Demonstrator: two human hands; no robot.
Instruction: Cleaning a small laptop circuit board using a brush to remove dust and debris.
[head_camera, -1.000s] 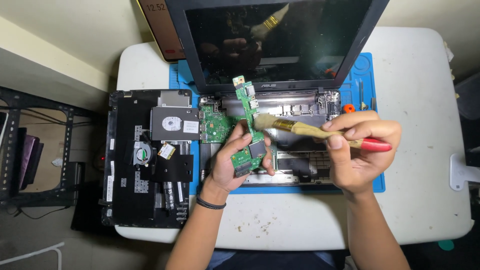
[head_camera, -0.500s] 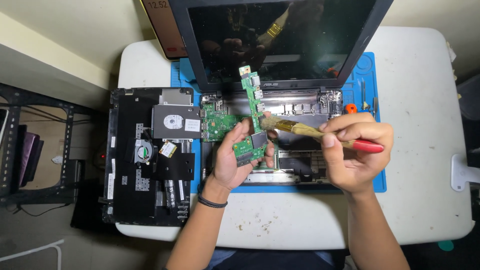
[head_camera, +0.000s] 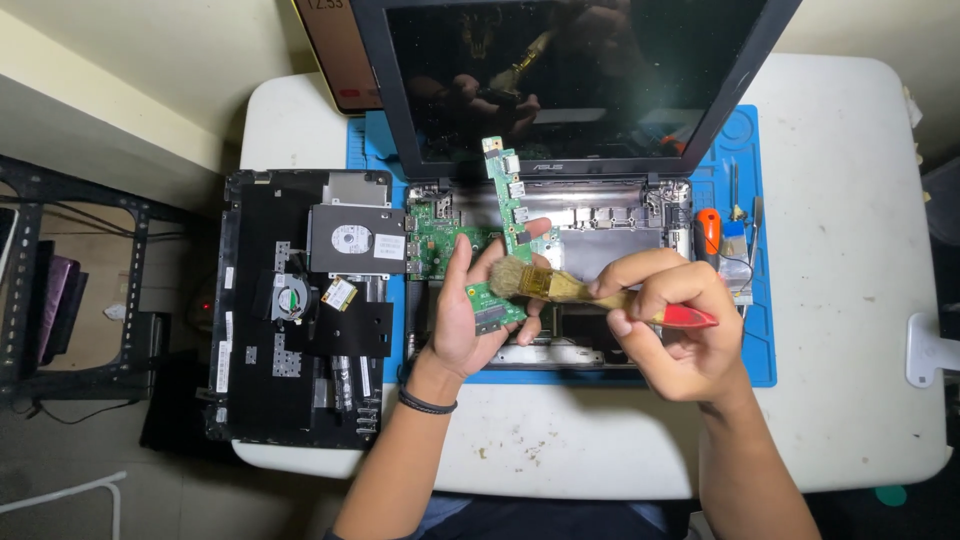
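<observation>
Seen from above, at a white counter (head_camera: 860, 200) spread with a blue work mat (head_camera: 745, 240): left hand (head_camera: 470, 320), palm up and fingers curled, holding a narrow green circuit board (head_camera: 505, 235) that runs from the palm away toward the far side, its far end lifted over the hinge of an opened laptop (head_camera: 600, 215). Right hand (head_camera: 680, 325) closed around a brush (head_camera: 590, 290) with a pale wooden ferrule and a red handle end jutting right past the knuckles; bristles pressed against the board just beside the left thumb, brush lying nearly level and pointing left. Board held over the gutted laptop base, whose bare metal tray shows between the two hands, dark screen tilted up at the far edge and mirroring the hands. Second green board (head_camera: 435, 240) lying flat in the left part of the base, just left of the held one. Left of the mat, a removed black bottom cover (head_camera: 250, 330) resting partly over the counter's left edge, carrying a silver hard drive (head_camera: 355, 240), a small round fan (head_camera: 290, 297) and a small card (head_camera: 339, 293) close together. Orange-handled tool (head_camera: 708, 228) and slim metal tools (head_camera: 735, 195) parked on the mat's right side, far of the right hand. Black band (head_camera: 425, 402) around the left wrist.
</observation>
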